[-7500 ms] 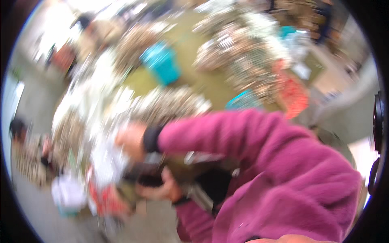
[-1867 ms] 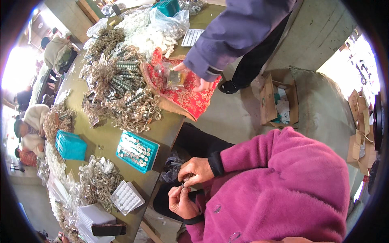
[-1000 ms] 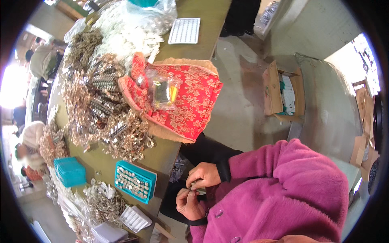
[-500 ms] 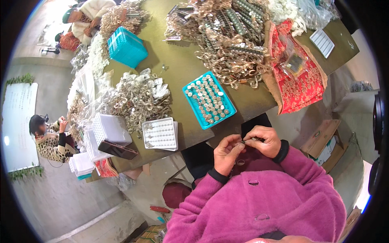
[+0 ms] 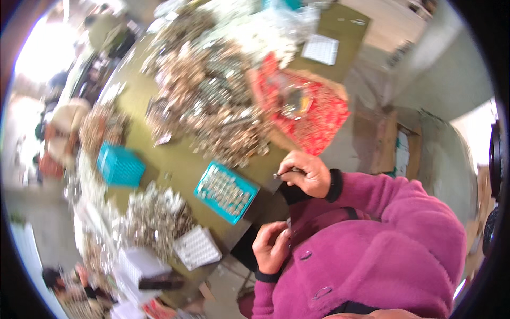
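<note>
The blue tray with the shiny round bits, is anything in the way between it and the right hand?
Nothing visible is in the way. Between the right hand, which pinches a small piece, and the blue tray, I see just a strip of olive table top.

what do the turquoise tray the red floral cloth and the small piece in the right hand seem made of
Turquoise tray: probably moulded plastic, from its even colour and straight rim. Red floral cloth: likely matte fabric, given its pattern and uneven edge. Small piece in the right hand: possibly metal, dark with a glint, but too blurred to tell.
</note>
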### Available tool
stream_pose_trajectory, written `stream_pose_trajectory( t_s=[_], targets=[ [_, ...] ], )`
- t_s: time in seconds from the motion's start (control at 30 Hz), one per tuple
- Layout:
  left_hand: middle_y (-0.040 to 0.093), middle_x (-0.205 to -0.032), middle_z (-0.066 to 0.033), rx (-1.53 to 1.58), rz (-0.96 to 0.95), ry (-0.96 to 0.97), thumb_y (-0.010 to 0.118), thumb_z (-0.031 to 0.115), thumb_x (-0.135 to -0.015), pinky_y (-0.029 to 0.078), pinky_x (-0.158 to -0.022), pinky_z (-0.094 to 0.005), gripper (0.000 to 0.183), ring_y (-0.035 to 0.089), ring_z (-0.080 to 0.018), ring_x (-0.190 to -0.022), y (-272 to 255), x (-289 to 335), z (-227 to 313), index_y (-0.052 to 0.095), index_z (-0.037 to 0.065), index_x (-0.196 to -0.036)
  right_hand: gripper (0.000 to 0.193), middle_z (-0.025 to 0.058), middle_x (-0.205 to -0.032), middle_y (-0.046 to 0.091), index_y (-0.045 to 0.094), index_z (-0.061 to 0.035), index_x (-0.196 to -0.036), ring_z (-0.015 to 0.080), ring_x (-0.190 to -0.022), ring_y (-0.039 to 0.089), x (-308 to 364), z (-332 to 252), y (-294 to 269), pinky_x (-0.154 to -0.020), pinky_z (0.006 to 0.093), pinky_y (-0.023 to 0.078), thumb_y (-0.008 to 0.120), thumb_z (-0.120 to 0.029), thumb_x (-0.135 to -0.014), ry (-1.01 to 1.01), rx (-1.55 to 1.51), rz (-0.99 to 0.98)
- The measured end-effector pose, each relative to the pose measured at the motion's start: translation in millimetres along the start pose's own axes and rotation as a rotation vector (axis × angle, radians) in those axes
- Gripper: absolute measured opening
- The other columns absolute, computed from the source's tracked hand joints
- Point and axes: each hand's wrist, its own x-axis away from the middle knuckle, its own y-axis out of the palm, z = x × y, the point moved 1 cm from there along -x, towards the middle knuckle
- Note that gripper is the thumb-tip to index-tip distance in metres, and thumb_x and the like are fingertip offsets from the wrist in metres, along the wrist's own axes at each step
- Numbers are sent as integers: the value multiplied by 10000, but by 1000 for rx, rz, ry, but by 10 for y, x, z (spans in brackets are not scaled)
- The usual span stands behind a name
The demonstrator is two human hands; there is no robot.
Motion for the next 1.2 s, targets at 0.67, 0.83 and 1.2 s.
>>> stream_pose_trajectory(
  t_s=[0.67,0.83,1.2],
  targets=[
    [521,-1303,-274,-1158,261,771,745,82,-758,423,-1025,-503,640,506,-443,-1168,1513,-2197,701,474,-64,-1319,83,87,-867,734,601,12,-1015,149,-779,700,-882,508,-1358,-724,303,543,615,-59,-973,-82,298,703],
    [565,-1006,-132,-1328,332,623,606,126,-826,431,-795,-422,398,536,-313,-940,1647,-2425,456,544,1,-1200,135,126,-969,731,593,33,-1105,192,-922,734,-929,577,-1363,-795,303,572,565,-77,-1032,-89,199,657],
    [576,-973,-90,-1265,386,661,598,195,-891,434,-756,-410,294,553,-265,-908,1740,-2519,396,574,99,-1169,111,98,-985,693,595,57,-1077,162,-938,690,-937,605,-1350,-818,314,595,586,-32,-1010,-158,-10,662]
  ],
)
